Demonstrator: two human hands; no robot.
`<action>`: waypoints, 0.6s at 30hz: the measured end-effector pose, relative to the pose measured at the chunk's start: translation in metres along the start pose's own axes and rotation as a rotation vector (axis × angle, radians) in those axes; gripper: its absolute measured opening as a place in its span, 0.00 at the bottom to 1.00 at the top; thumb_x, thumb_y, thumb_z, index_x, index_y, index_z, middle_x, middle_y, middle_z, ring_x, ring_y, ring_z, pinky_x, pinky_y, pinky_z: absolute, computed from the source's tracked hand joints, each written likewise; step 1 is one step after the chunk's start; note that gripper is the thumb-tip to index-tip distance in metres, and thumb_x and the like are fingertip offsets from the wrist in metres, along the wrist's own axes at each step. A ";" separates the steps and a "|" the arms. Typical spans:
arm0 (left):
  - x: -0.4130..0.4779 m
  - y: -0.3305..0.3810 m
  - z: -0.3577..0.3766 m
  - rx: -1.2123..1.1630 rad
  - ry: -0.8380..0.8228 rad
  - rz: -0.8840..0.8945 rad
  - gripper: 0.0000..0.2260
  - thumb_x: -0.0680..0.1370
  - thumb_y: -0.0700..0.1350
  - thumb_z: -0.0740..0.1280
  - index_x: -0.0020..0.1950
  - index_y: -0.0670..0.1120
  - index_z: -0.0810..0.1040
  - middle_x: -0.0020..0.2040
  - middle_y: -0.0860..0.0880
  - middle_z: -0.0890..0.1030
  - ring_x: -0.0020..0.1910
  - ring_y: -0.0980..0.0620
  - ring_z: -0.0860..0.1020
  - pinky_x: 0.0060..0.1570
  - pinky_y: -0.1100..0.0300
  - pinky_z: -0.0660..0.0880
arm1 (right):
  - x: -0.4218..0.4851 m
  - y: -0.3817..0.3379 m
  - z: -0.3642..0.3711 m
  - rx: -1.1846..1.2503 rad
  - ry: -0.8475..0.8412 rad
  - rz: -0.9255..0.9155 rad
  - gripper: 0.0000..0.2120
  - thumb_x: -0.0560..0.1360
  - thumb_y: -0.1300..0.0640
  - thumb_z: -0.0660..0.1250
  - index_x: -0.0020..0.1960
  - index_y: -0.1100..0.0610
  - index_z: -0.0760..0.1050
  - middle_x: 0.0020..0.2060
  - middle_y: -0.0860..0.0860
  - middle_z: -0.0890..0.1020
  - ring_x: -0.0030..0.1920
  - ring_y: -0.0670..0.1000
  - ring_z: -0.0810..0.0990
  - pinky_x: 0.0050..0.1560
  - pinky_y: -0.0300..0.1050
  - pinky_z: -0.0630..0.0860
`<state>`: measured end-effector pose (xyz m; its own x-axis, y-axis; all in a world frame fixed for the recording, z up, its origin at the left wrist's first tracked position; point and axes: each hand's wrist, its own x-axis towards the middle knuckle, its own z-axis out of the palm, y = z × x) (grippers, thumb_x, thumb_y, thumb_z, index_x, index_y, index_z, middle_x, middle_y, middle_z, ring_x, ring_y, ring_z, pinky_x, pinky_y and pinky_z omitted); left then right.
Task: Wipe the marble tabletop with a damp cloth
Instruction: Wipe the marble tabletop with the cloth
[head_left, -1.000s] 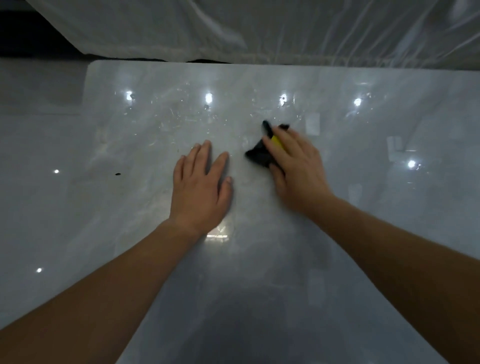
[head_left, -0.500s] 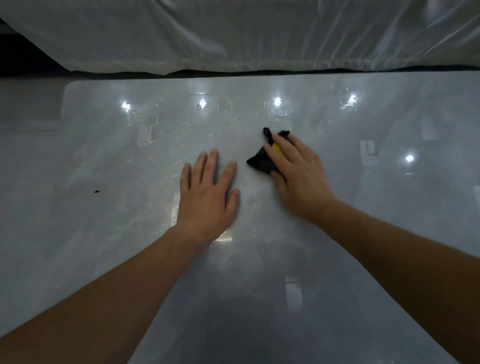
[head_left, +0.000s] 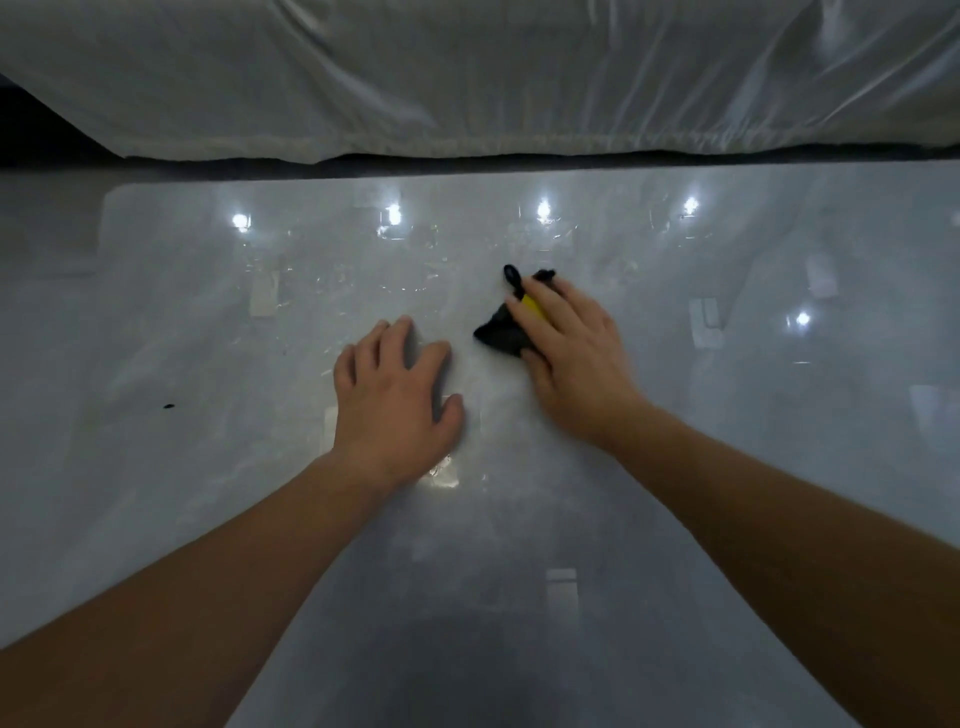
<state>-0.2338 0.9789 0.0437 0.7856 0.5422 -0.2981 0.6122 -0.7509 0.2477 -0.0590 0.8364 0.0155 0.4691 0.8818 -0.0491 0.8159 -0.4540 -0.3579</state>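
A glossy grey-white marble tabletop fills the view and mirrors several ceiling lights. A small black cloth with a yellow patch lies on it right of centre. My right hand lies flat on the cloth with straight fingers pressing it down; most of the cloth is hidden under them. My left hand rests on the marble just left of the cloth, palm down, its fingertips bent downward. Faint smears and streaks show on the marble beyond both hands.
A white plastic-covered piece of furniture runs along the table's far edge. A small dark speck sits on the marble at the left. The table's left edge borders a pale floor.
The view has tilted up, showing more of the covered furniture. My right hand and the cloth have barely shifted on the marble. My left fingers have bent from flat.
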 end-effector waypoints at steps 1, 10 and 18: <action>0.001 0.000 -0.001 0.007 -0.006 -0.003 0.23 0.75 0.60 0.62 0.69 0.54 0.71 0.77 0.42 0.62 0.77 0.39 0.56 0.75 0.38 0.53 | -0.008 0.000 0.000 0.001 -0.026 -0.046 0.26 0.80 0.49 0.54 0.78 0.51 0.66 0.78 0.52 0.66 0.79 0.59 0.61 0.75 0.57 0.61; 0.023 0.033 -0.009 -0.020 0.012 0.111 0.27 0.75 0.54 0.67 0.73 0.50 0.67 0.79 0.40 0.57 0.79 0.39 0.55 0.77 0.42 0.51 | -0.011 0.003 -0.007 -0.015 -0.016 -0.046 0.24 0.80 0.52 0.57 0.75 0.55 0.70 0.76 0.54 0.69 0.76 0.60 0.67 0.70 0.60 0.69; 0.037 0.068 0.001 -0.044 -0.063 0.199 0.32 0.77 0.57 0.66 0.79 0.49 0.62 0.82 0.42 0.52 0.81 0.41 0.50 0.77 0.47 0.48 | -0.030 0.066 -0.034 0.030 0.111 0.322 0.27 0.79 0.51 0.56 0.78 0.52 0.67 0.79 0.53 0.65 0.77 0.60 0.63 0.73 0.60 0.64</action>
<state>-0.1629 0.9478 0.0487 0.8851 0.3592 -0.2961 0.4500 -0.8228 0.3470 -0.0077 0.7752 0.0253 0.7361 0.6740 -0.0630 0.6107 -0.7014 -0.3675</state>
